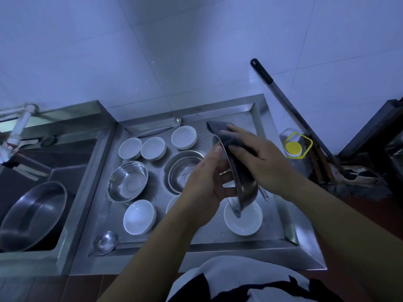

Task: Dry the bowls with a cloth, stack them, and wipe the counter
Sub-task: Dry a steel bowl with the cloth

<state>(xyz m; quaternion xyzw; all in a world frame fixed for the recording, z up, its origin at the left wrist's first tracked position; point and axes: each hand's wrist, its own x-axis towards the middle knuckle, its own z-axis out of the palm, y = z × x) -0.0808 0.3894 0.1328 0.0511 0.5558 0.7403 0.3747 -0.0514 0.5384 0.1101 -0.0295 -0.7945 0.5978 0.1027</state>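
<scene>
Two bare forearms reach forward from the bottom of the head view, over a pale garment at the lower edge. At their ends, the left hand (209,177) curls its fingers round the rim of a steel bowl (237,182), holding it up on edge, tilted, above the counter (218,249). The right hand (257,153) presses a dark cloth (226,136) against the bowl's hollow side, fingers fairly straight and spread over the fabric.

Below them the steel counter forms a shallow tray. On it sit two more steel bowls, one at left (127,182) and one at centre (183,170), partly hidden by the left hand. White bowls stand around them: three at the back (184,137), one in front at left (139,216), one directly beneath the held bowl (243,216), and another mostly hidden by the left arm. None is stacked. A ladle (105,241) lies near the front edge.

Drying appears to be the step in hand, at an early stage. Next, the bowl probably needs turning so the cloth reaches its outside, then setting down as the base of a stack.
</scene>
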